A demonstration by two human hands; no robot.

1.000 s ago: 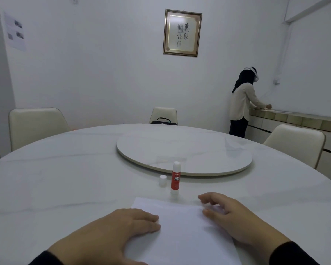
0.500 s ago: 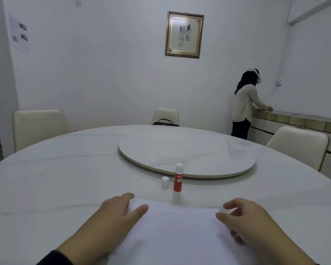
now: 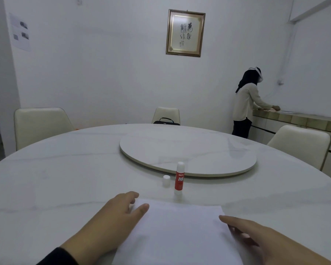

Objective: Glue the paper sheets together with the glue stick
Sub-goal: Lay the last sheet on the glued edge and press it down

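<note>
White paper sheets (image 3: 178,230) lie flat on the round marble table (image 3: 55,178) in front of me. My left hand (image 3: 113,217) rests on the sheets' far left corner, thumb lying on the paper, fingers straight. My right hand (image 3: 260,241) lies at the sheets' right edge with fingers stretched out; its fingertips touch the paper's right side. A red glue stick (image 3: 179,178) stands upright just beyond the paper, uncapped, with its white cap (image 3: 166,181) standing to its left. Neither hand touches the glue stick.
A round turntable (image 3: 187,153) sits in the middle of the table behind the glue stick. Cream chairs stand at the left (image 3: 40,127), far side (image 3: 166,114) and right (image 3: 302,144). A person (image 3: 246,104) stands at a counter at the back right.
Both hands slid outward across the paper: the left from the sheet's middle to its left corner, the right from the top edge to the right edge. The view tilted slightly.
</note>
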